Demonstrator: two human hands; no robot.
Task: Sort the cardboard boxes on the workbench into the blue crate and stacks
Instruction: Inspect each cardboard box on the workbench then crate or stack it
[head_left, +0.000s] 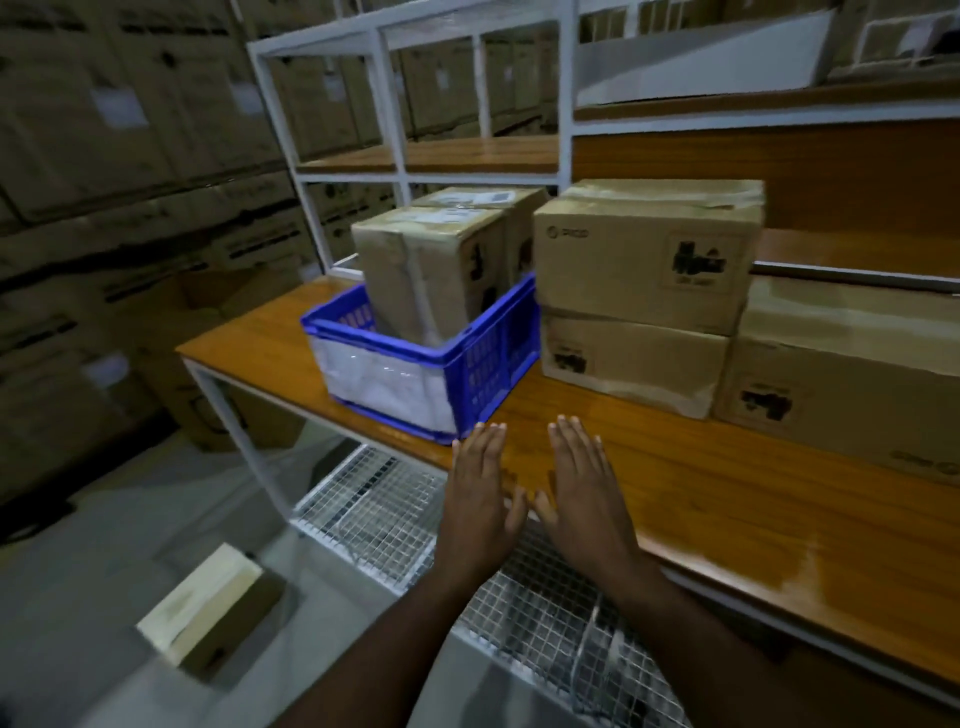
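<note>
A blue crate stands on the left part of the wooden workbench. Two cardboard boxes stand upright in it: a near box and a far box behind it. Right of the crate, a top box lies on a lower box. Another large box sits at the far right. My left hand and my right hand hover flat, palms down, side by side over the bench's front edge, just in front of the crate. Both hold nothing.
A white metal shelf frame rises behind the bench. A wire mesh shelf lies under the bench top. One small box sits on the floor at lower left. Stacked cartons fill the wall to the left.
</note>
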